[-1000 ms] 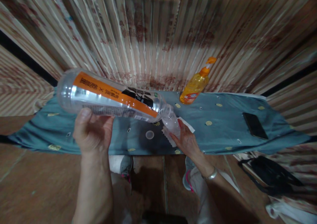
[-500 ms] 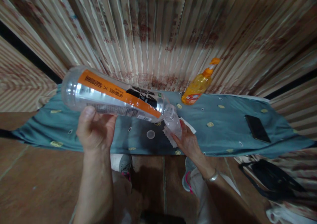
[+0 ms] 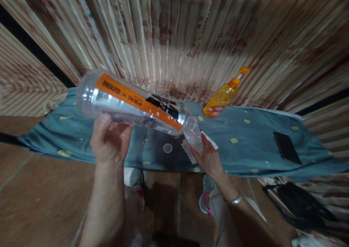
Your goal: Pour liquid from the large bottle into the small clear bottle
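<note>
A blue cloth (image 3: pixel 245 145) covers the low table before a striped curtain. Above the cloth's left half, the left hand (image 3: pixel 110 141) is wrapped around a large clear bottle (image 3: pixel 133 107) with an orange label, tipped mouth-down to the right. At the bottle's mouth, the right hand (image 3: pixel 208 158) clasps a small clear cup (image 3: pixel 194 138) over a white napkin (image 3: pixel 191 150). Right of the bottle stand an orange pump bottle (image 3: pixel 222 98) and, farther off, a black phone (image 3: pixel 287 147); a bottle cap (image 3: pixel 167 148) lies beneath it.

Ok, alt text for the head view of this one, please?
A left hand tips a large clear bottle with an orange label, its neck down at a small clear cup held by the right hand. Below lies a blue cloth with a white napkin, a round cap, an orange pump bottle and a black phone.
</note>
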`<state>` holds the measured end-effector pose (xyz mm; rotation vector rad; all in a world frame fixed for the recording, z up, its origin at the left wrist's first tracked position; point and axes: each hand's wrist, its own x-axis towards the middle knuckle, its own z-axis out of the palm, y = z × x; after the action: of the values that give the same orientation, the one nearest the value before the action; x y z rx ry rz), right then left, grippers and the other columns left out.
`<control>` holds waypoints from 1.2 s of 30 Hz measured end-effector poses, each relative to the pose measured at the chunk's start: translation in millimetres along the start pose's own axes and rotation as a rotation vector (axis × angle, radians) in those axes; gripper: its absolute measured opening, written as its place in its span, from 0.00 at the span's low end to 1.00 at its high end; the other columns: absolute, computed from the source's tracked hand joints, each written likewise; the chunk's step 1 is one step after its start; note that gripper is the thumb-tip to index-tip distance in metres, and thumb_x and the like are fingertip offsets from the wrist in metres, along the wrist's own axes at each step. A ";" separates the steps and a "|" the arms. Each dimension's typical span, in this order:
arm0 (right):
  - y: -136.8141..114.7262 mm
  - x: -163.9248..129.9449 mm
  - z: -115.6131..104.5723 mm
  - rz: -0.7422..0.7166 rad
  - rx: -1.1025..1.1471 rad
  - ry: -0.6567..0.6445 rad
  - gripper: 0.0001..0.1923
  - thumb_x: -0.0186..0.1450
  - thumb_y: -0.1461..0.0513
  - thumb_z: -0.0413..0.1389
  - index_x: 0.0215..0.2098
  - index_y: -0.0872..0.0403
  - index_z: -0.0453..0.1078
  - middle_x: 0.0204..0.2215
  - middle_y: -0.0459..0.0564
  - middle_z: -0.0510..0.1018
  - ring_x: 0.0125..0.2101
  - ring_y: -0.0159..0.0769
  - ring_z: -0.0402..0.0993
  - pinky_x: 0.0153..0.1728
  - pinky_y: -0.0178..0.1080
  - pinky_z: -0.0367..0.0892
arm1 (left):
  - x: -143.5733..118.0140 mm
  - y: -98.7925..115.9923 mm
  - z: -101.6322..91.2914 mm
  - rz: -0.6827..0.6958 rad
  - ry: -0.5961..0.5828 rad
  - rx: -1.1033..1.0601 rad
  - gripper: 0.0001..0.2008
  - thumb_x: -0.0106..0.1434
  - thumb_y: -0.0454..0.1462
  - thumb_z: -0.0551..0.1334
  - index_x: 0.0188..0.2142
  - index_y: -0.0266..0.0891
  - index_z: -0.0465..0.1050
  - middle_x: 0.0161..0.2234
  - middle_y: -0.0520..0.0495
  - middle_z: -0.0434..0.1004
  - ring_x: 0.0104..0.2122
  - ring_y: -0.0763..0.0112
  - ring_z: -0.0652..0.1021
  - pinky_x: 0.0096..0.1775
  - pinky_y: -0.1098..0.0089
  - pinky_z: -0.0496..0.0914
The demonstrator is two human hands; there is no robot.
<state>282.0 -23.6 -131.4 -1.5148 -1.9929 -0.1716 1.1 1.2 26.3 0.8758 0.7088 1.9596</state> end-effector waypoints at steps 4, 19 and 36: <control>-0.8 0.6 -0.2 0.019 0.001 -0.001 0.37 0.73 0.43 0.46 0.67 0.64 0.56 0.51 0.70 0.79 0.49 0.54 0.80 0.43 0.53 0.80 | 0.0 0.9 0.2 -0.012 0.023 0.013 0.14 0.46 0.44 0.73 0.34 0.48 0.78 0.30 0.52 0.82 0.36 0.59 0.80 0.43 0.58 0.79; 3.0 -0.9 2.0 0.007 0.023 0.000 0.38 0.72 0.44 0.48 0.68 0.64 0.55 0.53 0.70 0.78 0.50 0.55 0.79 0.46 0.55 0.79 | -0.2 2.4 -0.5 0.002 0.006 -0.003 0.17 0.45 0.43 0.75 0.35 0.49 0.77 0.27 0.52 0.79 0.34 0.59 0.79 0.44 0.58 0.78; 1.6 -0.3 -0.9 0.011 0.024 -0.036 0.37 0.73 0.45 0.48 0.69 0.64 0.55 0.55 0.71 0.76 0.53 0.55 0.78 0.48 0.55 0.79 | -1.9 3.4 1.7 0.029 0.009 -0.076 0.13 0.45 0.41 0.76 0.22 0.42 0.73 0.22 0.53 0.74 0.31 0.64 0.79 0.49 0.57 0.75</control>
<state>283.9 -23.7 -131.3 -1.5232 -2.0075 -0.1170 1.6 -1.8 29.2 0.8362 0.6252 2.0041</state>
